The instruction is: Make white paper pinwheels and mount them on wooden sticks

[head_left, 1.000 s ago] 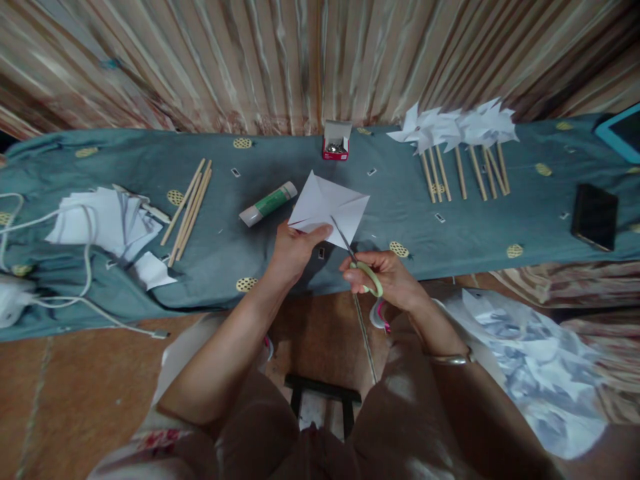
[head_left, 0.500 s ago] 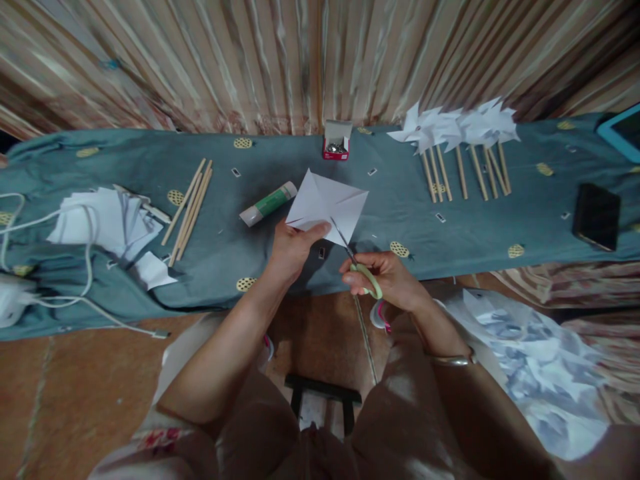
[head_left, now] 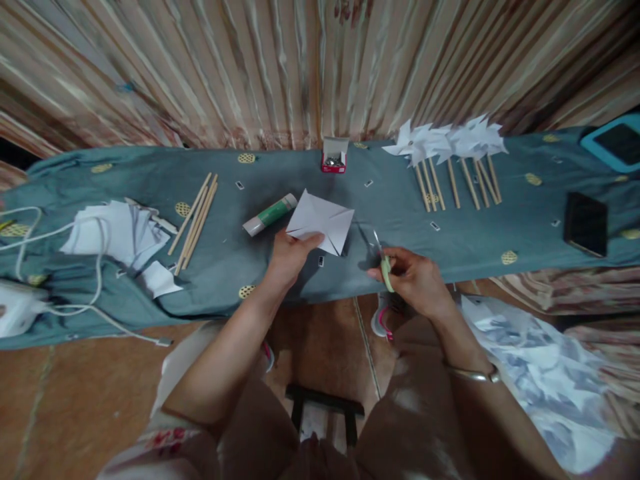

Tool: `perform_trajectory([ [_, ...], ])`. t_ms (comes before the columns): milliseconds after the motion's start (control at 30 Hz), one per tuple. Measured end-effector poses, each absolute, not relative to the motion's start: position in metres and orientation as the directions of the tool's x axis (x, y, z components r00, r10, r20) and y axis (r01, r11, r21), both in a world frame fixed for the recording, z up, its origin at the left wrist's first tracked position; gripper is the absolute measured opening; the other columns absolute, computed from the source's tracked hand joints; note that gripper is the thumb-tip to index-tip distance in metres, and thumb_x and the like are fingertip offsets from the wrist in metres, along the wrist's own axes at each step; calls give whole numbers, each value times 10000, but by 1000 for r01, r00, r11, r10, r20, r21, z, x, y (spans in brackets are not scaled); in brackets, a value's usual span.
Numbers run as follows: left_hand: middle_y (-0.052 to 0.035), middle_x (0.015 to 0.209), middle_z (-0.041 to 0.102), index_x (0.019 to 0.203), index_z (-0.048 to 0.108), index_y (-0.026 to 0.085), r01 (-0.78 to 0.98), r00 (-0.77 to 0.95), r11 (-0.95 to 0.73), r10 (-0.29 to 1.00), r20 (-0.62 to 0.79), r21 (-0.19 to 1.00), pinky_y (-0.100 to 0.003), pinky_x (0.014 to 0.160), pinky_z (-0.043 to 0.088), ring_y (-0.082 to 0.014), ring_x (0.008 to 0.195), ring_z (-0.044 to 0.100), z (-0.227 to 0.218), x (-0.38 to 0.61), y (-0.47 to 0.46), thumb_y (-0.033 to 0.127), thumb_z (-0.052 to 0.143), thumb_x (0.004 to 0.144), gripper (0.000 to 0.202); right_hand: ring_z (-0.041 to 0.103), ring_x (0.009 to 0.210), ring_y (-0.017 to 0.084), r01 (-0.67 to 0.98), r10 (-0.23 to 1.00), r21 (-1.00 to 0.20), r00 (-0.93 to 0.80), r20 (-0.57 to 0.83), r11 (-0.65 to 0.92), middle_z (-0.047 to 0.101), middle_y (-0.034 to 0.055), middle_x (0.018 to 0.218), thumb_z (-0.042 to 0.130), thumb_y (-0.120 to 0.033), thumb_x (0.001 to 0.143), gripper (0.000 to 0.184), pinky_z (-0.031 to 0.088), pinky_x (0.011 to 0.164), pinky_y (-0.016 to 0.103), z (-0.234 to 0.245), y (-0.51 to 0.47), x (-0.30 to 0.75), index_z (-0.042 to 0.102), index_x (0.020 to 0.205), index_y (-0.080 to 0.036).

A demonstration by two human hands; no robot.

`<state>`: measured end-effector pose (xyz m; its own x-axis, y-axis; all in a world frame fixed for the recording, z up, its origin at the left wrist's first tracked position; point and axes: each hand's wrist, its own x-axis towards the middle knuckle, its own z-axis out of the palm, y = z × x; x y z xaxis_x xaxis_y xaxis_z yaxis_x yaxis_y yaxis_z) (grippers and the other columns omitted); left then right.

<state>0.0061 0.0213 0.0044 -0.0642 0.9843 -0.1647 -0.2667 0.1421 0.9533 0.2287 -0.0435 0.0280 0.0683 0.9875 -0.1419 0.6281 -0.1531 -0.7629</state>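
A white paper square (head_left: 325, 217) with slits cut in from its corners is pinched at its lower left side by my left hand (head_left: 295, 250), thumb on top. My right hand (head_left: 415, 277) grips the green handles of a pair of scissors (head_left: 385, 267). The scissors are to the right of the paper, apart from it, blades pointing away from me. A glue stick (head_left: 273, 213) with a green label lies just left of the paper. Beyond the paper stands a small open red and white box (head_left: 334, 160) with shiny metal bits inside.
Wooden sticks (head_left: 197, 223) and a stack of paper squares (head_left: 115, 230) lie left, near a white cable (head_left: 100, 267). Finished paper pinwheels (head_left: 445, 143) on sticks, a dark phone (head_left: 585, 223) and a blue-framed device (head_left: 617, 143) are on the right. A bag of pinwheels (head_left: 540, 380) sits low right.
The scissors have come out of the paper and moved right with my right hand. My left hand still holds the paper. The view has shifted slightly.
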Motion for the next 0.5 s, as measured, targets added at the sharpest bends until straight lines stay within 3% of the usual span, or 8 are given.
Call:
perform_trajectory([
  [133,-47,852,761,790,717,175,-188,-2,132,991,-134,973,-365,847,538,-232,835,695,0,8,19,235,815,528,286,701,718,250,836,974,-521,222,34,-172,761,70,821,694,-405,781,430,498,654,330,27,-39,235,665,1156,-197],
  [233,-28,817,754,849,727,176,-76,70,108,992,-102,991,-340,769,544,-219,765,683,-4,8,20,208,803,544,315,722,801,283,905,968,-381,237,80,-190,770,125,911,632,-342,825,471,513,697,343,25,-35,237,613,1254,-150],
  [400,-14,853,741,1147,687,213,53,85,63,994,-67,997,-340,755,532,-216,757,674,-7,6,21,200,811,575,585,716,800,300,953,974,-264,186,127,-148,758,158,911,580,-309,849,525,528,726,371,21,-31,238,544,1327,-94],
  [500,-15,846,720,1193,684,216,167,57,50,997,-60,985,-361,738,504,-217,687,635,0,0,20,280,858,608,614,710,813,310,959,976,-259,160,148,-117,748,162,909,561,-295,848,561,532,730,386,20,-31,237,494,1359,-72],
])
